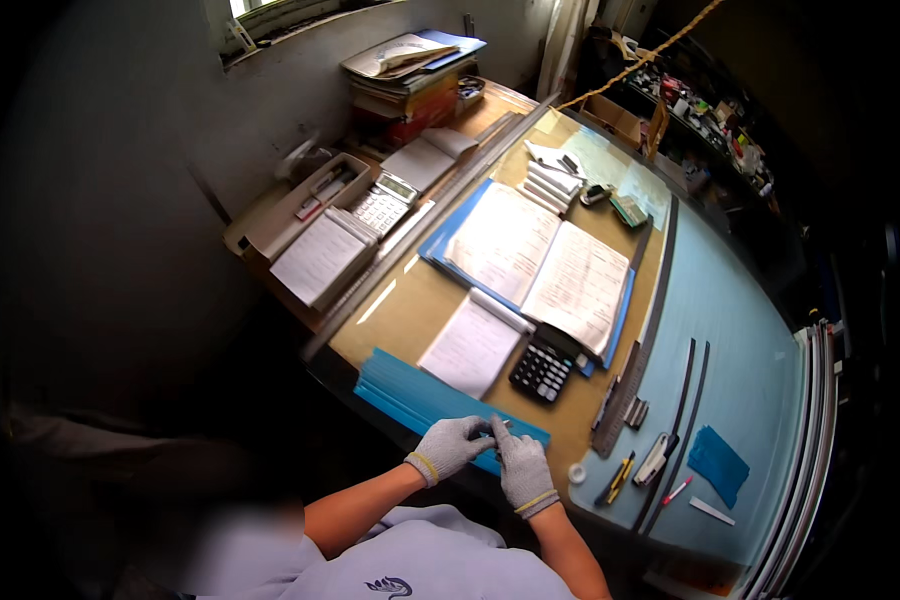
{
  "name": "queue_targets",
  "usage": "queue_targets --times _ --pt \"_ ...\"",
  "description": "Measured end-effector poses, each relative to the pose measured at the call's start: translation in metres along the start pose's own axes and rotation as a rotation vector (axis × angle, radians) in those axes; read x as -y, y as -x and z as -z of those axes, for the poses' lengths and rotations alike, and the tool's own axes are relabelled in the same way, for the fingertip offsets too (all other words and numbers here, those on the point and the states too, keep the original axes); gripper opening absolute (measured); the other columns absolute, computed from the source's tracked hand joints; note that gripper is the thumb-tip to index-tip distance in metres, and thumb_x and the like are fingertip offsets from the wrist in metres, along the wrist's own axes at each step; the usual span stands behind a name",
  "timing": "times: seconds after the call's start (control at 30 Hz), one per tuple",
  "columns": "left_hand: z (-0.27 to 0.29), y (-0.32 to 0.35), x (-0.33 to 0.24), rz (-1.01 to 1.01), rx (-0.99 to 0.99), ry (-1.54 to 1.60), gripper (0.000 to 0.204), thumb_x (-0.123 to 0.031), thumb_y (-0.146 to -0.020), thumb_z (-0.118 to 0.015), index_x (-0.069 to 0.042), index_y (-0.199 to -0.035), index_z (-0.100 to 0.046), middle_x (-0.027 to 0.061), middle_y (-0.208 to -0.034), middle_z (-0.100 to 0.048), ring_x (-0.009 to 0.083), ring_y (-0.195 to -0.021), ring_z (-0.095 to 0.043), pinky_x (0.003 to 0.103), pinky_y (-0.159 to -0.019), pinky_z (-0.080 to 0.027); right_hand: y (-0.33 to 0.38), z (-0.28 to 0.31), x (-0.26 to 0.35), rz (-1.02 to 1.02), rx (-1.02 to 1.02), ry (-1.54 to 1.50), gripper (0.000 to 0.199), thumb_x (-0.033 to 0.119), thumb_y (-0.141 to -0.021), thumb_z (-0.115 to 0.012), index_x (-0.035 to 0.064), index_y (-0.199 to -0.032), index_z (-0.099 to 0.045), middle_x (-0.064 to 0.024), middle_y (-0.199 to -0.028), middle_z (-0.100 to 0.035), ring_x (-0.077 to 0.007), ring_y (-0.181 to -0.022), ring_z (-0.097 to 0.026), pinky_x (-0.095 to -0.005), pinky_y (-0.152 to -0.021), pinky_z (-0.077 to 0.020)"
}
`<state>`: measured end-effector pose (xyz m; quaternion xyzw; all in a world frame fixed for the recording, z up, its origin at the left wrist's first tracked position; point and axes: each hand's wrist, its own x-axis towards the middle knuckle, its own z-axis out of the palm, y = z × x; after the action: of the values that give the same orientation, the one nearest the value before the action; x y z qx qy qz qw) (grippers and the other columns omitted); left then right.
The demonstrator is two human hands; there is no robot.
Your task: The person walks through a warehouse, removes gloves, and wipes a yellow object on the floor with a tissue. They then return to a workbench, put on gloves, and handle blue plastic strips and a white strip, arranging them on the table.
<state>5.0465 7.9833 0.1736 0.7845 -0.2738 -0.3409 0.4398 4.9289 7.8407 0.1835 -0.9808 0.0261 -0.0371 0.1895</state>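
Note:
Both of my hands wear grey knitted gloves with yellow-edged cuffs. My left hand [448, 448] and my right hand [524, 469] meet at the fingertips over the near edge of the table. Their fingers are closed in a pinch around something small that I cannot make out. Below and beyond them lies a long blue ribbed strip [410, 391], its right part partly covered by the gloves. Just past the strip are a white notepad [473, 343] and a black calculator [542, 372].
An open ledger [540, 262] lies on a blue folder mid-table. To the right are a metal ruler [622, 400], a yellow-black cutter knife [618, 478], a stapler [656, 458], a pink pen [678, 490] and a blue piece [718, 465]. A white calculator [382, 207] sits at the left.

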Motion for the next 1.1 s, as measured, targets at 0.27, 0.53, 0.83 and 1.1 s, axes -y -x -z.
queue_targets --times 0.27,0.53,0.83,1.1 --pt "0.19 -0.018 0.069 0.31 -0.074 0.48 0.028 -0.023 -0.093 -0.068 0.003 -0.102 -0.07 0.0047 -0.082 -0.069 0.0091 -0.066 -0.062 0.025 -0.062 -0.052 -0.168 -0.045 0.115 0.052 -0.123 -0.147 0.061 0.005 -0.084 -0.064 0.0061 -0.143 -0.049 -0.0157 -0.1 -0.067 -0.0329 -0.095 -0.062 -0.0445 -0.086 -0.0489" --pt "0.427 -0.185 0.205 -0.002 -0.979 0.482 0.018 -0.012 -0.092 -0.068 0.005 -0.097 -0.073 0.0049 -0.08 -0.069 0.0106 -0.064 -0.06 0.025 -0.058 -0.047 -0.114 -0.049 0.065 -0.525 -0.178 -0.171 0.056 0.013 -0.08 -0.073 0.0052 -0.133 -0.056 -0.0182 -0.111 -0.065 -0.0368 -0.103 -0.062 -0.0448 -0.091 -0.0482" --pt "0.473 -0.39 0.251 0.132 -0.623 0.65 0.03 -0.021 -0.088 -0.075 0.008 -0.093 -0.07 0.0137 -0.076 -0.07 0.0235 -0.059 -0.065 0.036 -0.053 -0.052 0.019 -0.063 0.108 -1.041 -0.195 -0.215 0.034 0.016 -0.085 -0.07 0.0037 -0.117 -0.065 -0.0143 -0.092 -0.066 -0.0326 -0.084 -0.064 -0.0434 -0.078 -0.0526" --pt "0.444 -0.305 0.206 -0.202 -0.788 0.196 0.033 -0.021 -0.097 -0.064 0.005 -0.117 -0.068 0.0088 -0.102 -0.07 0.012 -0.085 -0.062 0.027 -0.075 -0.05 0.025 -0.084 0.086 -0.953 -0.157 -0.154 0.045 0.026 -0.087 -0.07 0.0059 -0.126 -0.06 -0.0177 -0.109 -0.064 -0.0378 -0.101 -0.061 -0.0464 -0.09 -0.0493"
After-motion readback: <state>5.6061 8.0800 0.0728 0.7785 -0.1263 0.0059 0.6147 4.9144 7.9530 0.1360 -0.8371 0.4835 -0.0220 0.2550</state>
